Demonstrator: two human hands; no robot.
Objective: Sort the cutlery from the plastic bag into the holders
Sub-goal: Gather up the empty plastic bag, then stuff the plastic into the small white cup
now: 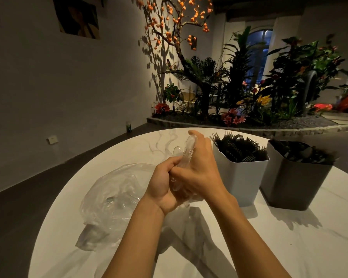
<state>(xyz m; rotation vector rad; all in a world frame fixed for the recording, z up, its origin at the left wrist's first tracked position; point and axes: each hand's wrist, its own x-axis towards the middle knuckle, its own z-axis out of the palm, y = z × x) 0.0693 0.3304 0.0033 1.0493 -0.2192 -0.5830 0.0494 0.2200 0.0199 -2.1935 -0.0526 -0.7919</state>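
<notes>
Head view
Left hand: the left hand (162,184) is curled around the lower ends of a bunch of clear plastic spoons (186,155), fingers wrapped over the handles.
Right hand: the right hand (199,167) cups the same bunch from the right, its fingers closed against the stems and its thumb up near the bowls.
Spoons: held in the air above the table, between the bag and the holders; the long axis runs near-to-far and upward, bowls at the far top end.
Key relation: both holders lie right of the hands. The white holder (240,175) is just beside the right hand, so that hand is the nearer one; the grey holder (293,183) stands further right.
Holder contents: the white one is packed with black forks (239,149), tines up; the grey one holds dark cutlery (301,153) whose kind I cannot tell.
Judgement: no holder for clear spoons shows, so which one they belong in is unclear.
Plastic bag: the plastic bag (113,199) lies crumpled on the table, left of the hands and near; a few clear pieces seem to remain inside.
Surface: a round white marble-veined table (289,247), brightly lit, with hard shadows.
Room: dim; grey wall at left, dark floor, an indoor planting bed (239,109) with an orange-fruited tree at the far side.
</notes>
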